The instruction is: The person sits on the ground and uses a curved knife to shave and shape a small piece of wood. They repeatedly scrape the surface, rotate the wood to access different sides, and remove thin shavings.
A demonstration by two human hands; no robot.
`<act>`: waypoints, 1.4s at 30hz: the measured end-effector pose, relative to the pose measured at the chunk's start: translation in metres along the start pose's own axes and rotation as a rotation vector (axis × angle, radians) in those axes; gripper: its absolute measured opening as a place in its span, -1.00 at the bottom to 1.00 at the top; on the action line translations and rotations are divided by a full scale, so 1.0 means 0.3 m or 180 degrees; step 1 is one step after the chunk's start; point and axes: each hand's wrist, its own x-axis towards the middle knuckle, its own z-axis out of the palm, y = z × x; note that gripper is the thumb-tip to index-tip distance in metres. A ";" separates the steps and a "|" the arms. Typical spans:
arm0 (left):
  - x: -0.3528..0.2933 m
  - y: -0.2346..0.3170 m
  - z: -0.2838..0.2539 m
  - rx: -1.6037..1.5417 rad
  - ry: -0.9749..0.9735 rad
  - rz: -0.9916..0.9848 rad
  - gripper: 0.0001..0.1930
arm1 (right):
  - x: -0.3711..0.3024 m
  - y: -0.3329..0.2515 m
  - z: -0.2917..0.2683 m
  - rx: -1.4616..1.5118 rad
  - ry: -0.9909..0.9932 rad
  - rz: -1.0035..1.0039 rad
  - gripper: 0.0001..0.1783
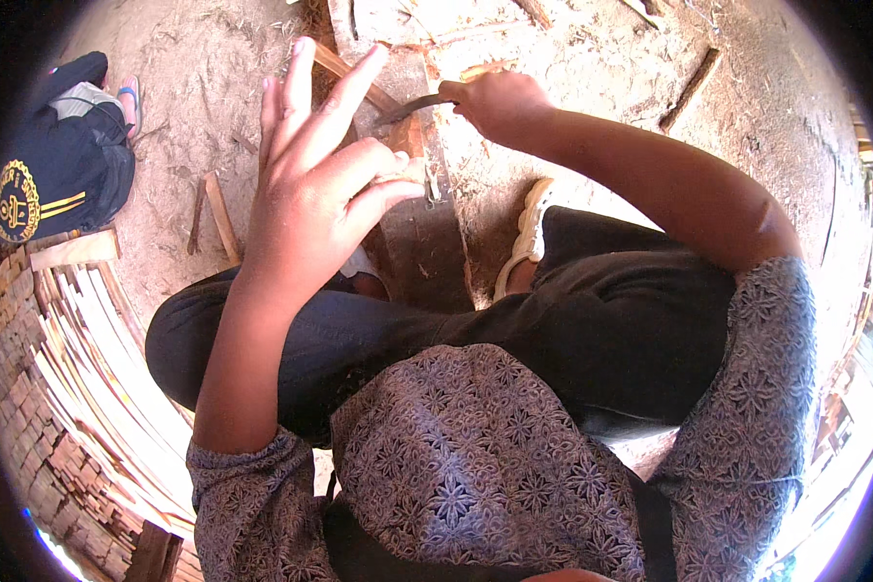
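My left hand is raised over the board with three fingers spread. Its thumb and index finger curl toward each other, and I see nothing held between them. Farther right, my right hand wraps round the grip of a knife, whose dark blade points left. Under the blade stands an orange-brown wood block. Behind the left hand's fingers, a strip of wood slants toward the blade. A long, worn wooden board runs from between my legs to beneath the blade; my left hand hides part of it.
At the left edge a person in a dark jacket sits close by. Pale wooden slats lie stacked at lower left, beside small wood blocks. Loose sticks and another stick lie on the dirt floor.
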 end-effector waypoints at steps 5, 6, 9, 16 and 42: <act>-0.033 0.008 -0.021 0.0106 -0.0041 0.0157 -0.83 | 0.065 0.077 0.002 0.0945 -0.0357 -0.0136 -0.65; -0.049 0.002 -0.020 -0.0110 -0.0095 0.0035 -0.83 | 0.071 0.104 -0.003 0.1110 -0.0230 -0.0484 -0.65; -0.089 -0.026 -0.001 -0.0696 -0.0048 -0.0171 -0.82 | 0.048 0.108 -0.093 0.0996 -0.0644 -0.0467 -0.65; -0.072 0.010 0.042 -0.1432 -0.0138 -0.0463 -0.84 | 0.015 0.089 -0.119 0.0504 -0.0431 -0.0752 -0.69; -0.060 0.062 -0.011 -0.0577 -0.0390 -0.0338 -0.68 | 0.011 0.250 0.072 0.1570 -0.0619 -0.0109 -0.64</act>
